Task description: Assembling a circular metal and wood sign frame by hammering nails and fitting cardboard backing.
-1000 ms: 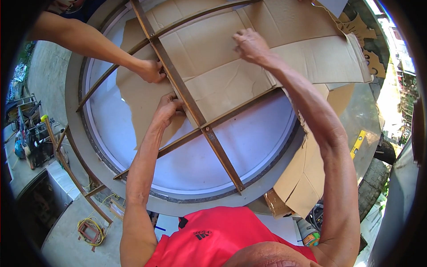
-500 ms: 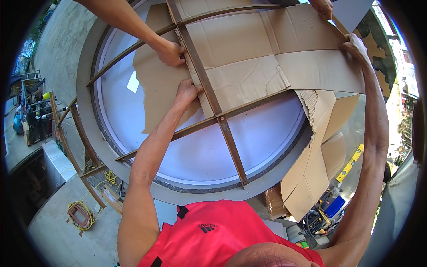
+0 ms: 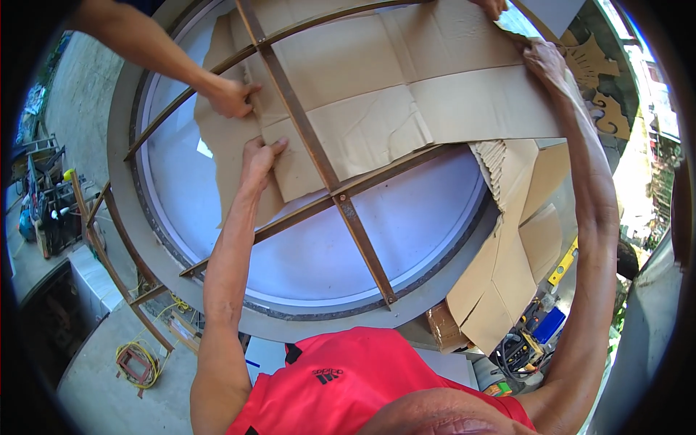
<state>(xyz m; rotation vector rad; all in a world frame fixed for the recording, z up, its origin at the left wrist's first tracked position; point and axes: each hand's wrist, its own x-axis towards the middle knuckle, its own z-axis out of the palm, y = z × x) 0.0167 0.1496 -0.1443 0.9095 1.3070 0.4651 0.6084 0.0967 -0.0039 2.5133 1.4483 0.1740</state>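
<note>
A large folded cardboard sheet (image 3: 362, 109) lies over a round white panel and passes beneath a rusty metal bar (image 3: 293, 109). My left hand (image 3: 262, 161) is closed on the sheet's left edge, thumb on top. At the far right corner, my right hand (image 3: 545, 64) grips the opposite edge. A co-worker's hand (image 3: 233, 96) holds the same left edge just beyond mine, and the co-worker's other hand (image 3: 493, 7) is at the far right edge. Under the sheet's left end lies another cardboard piece (image 3: 230, 163) with a ragged edge.
A grey round rim (image 3: 290, 330) surrounds the white panel (image 3: 391, 217), with metal bars crossing it. More bent cardboard (image 3: 500, 268) hangs off the right side. A yellow spirit level (image 3: 562, 262) and tools lie below right. Coiled yellow cord (image 3: 139, 365) rests on the floor at left.
The cardboard sheet has slid left under the metal bar, so more of it shows on the bar's left side. Both my hands and the co-worker's hands have shifted left with it.
</note>
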